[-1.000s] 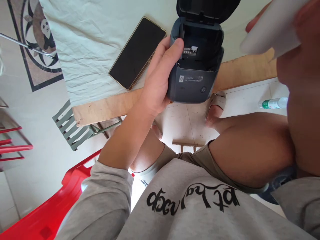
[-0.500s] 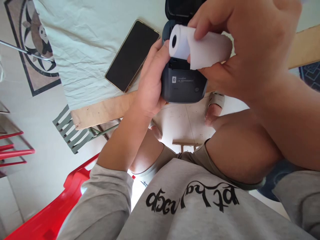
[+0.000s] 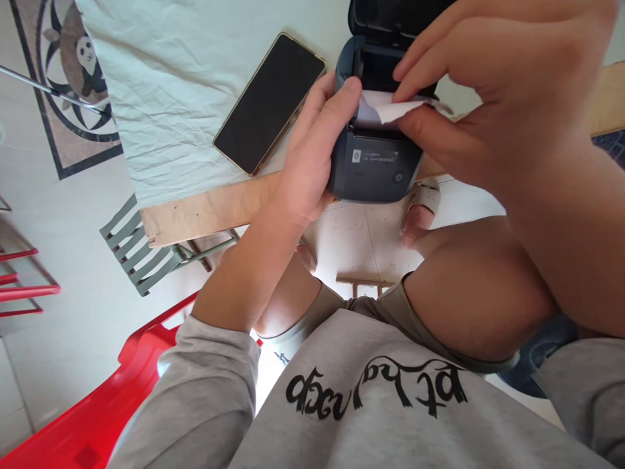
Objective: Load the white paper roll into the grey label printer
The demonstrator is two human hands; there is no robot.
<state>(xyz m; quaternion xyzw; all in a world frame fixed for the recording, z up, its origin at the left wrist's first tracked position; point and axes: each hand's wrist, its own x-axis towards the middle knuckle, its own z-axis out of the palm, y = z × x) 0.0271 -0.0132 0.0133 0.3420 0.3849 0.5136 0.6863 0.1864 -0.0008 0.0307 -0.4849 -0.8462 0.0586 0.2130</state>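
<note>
My left hand is wrapped round the left side of a dark portable label printer, its thumb on the rim of the paper bay. The printer's black lid is raised, and a power button and small printed label show on its front. White paper from a roll lies across the front of the bay. My right hand pinches the paper's loose edge between thumb and fingers. How much of the roll sits inside the bay is hidden by the sheet and my fingers.
A dark-screened phone lies on the pale green cloth, left of the printer. The table's wooden edge runs below. A grey-green slatted stool and a red plastic chair stand at the left.
The paper roll has gone from above the printer down to its bay, and my right hand now pinches the sheet's edge. Printer and left hand have shifted right in view.
</note>
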